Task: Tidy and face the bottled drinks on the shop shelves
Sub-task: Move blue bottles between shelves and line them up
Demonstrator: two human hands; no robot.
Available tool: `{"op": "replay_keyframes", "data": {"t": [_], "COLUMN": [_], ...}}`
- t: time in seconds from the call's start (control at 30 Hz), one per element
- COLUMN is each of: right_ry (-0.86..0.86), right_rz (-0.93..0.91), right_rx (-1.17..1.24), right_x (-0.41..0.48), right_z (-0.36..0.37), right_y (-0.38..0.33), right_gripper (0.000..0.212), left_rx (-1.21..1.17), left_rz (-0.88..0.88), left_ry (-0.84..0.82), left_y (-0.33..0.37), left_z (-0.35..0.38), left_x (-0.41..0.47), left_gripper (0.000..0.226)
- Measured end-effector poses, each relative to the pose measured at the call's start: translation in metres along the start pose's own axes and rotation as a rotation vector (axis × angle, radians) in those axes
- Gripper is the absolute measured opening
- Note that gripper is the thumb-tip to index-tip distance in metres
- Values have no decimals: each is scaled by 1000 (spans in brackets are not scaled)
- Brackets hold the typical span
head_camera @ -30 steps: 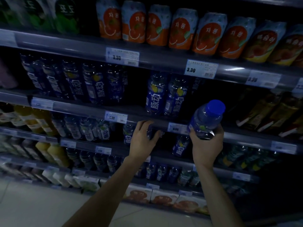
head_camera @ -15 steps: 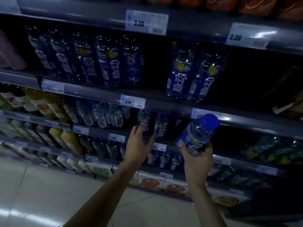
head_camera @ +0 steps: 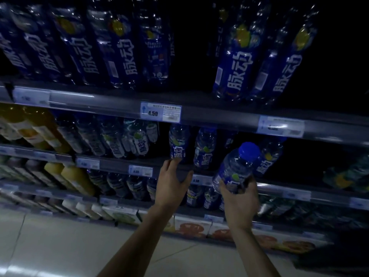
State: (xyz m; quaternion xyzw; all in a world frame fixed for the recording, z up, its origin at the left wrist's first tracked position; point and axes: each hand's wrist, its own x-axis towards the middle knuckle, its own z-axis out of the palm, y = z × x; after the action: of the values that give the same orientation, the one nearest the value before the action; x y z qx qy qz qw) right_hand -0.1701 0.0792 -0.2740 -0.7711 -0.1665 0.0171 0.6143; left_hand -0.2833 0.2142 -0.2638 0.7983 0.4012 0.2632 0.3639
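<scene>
My right hand [head_camera: 239, 200] grips the base of a clear bottle with a blue cap [head_camera: 236, 168], tilted to the right, in front of the middle shelf. My left hand [head_camera: 172, 180] reaches to that shelf's front edge, fingers apart, fingertips touching the foot of a blue-labelled bottle [head_camera: 178, 143]. Another blue-labelled bottle [head_camera: 205, 148] stands just right of it, and a third [head_camera: 268, 158] shows behind the held one. Large blue-labelled bottles [head_camera: 232, 62] fill the shelf above, with a dark gap in the row.
Price tags [head_camera: 160, 112] line the shelf rails. Yellow juice bottles [head_camera: 75, 176] stand at the left, small dark bottles [head_camera: 119, 183] on the lower shelf, and cartons with orange pictures [head_camera: 191, 226] at the bottom. Pale floor [head_camera: 60, 246] lies below.
The view has come closer and dropped to the lower shelves. My left hand moved up to the bottle on the middle shelf. My right hand still holds the blue-capped bottle.
</scene>
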Motion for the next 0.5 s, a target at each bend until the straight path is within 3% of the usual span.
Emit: {"op": "replay_keyframes", "data": {"t": [0.5], "right_ry": [-9], "right_rz": [3], "right_rx": [-54], "right_x": [61], "right_z": [43], "right_y": [21], "right_gripper": [59], "left_rx": [418], "left_rz": [138], "left_ry": [-133], "left_y": [-43], "left_z": [32], "left_x": [29], "left_gripper": [56]}}
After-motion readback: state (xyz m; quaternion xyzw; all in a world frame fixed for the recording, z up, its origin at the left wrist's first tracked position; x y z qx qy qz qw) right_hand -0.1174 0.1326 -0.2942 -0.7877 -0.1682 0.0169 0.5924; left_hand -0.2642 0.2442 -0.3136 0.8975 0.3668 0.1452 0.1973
